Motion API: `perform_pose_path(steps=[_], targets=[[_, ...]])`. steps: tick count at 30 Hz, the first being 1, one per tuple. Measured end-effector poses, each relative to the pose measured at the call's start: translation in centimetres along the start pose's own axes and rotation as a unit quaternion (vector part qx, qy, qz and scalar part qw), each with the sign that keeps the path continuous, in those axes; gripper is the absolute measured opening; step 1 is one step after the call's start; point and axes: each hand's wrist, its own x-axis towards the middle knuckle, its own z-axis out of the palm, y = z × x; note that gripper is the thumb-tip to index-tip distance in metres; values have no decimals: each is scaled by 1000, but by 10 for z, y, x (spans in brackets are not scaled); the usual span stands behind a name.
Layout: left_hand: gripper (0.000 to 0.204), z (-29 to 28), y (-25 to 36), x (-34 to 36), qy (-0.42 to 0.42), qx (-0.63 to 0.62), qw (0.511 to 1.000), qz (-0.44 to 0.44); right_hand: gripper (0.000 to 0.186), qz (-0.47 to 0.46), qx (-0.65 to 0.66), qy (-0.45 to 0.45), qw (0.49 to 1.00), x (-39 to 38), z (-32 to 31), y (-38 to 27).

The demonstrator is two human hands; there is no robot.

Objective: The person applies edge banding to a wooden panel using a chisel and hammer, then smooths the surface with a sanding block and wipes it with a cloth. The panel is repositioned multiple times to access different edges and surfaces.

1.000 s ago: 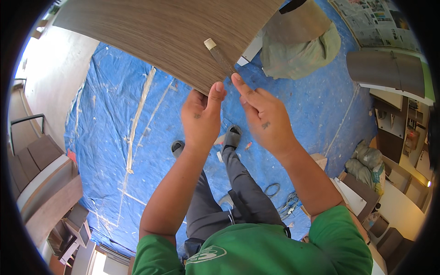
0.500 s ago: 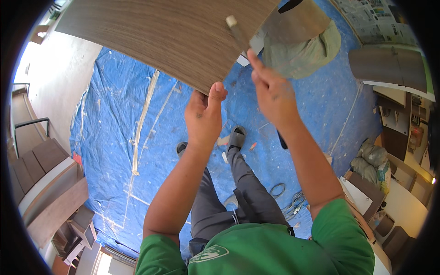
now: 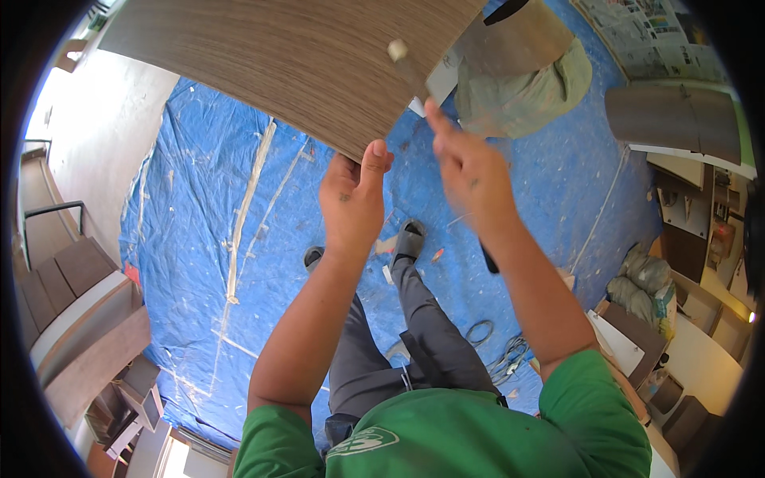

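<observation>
A wide brown wood-grain panel (image 3: 295, 72) fills the top of the view. My left hand (image 3: 353, 195) grips its near corner, thumb on the upper face and fingers curled underneath. To the right of that corner, my right hand (image 3: 476, 175) is closed around a long tool (image 3: 410, 73), with the index finger stretched along it. The tool is smeared by motion; its pale rounded tip shows over the panel and a dark handle end sticks out below my wrist. Whether the tip touches the panel I cannot tell.
A blue tarp (image 3: 199, 263) with tape strips covers the floor under my feet. Beyond my right hand lies a greenish cloth cover (image 3: 518, 103). Coiled cable (image 3: 510, 358) is near my right leg. Stacked boards (image 3: 96, 358) stand left; plastic bags (image 3: 637, 279) and furniture parts line the right.
My right hand has shifted slightly down toward me, and the tool's tip has moved a little over the panel. My left hand and the panel stay nearly in place.
</observation>
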Motion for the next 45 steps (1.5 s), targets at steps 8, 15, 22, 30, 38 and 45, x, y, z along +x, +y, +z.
perform_pose_path(steps=[8,15,22,30,38,45], targets=[[49,5,0,-2,-4,17,1000,16,46,17,31,33,999,45,-3,-4],[41,-23,-2,-3,47,107,993,32,48,-15,78,-44,996,-49,11,-5],[70,-23,57,29,-4,574,702,421,59,217,335,58,915,-40,-30,6],[81,40,39,44,-128,649,608,439,54,250,442,84,858,-46,-38,16],[76,14,57,84,-174,569,637,491,51,237,447,79,859,-37,-46,20],[61,18,57,31,-405,662,463,429,46,135,345,76,926,-6,-28,32]])
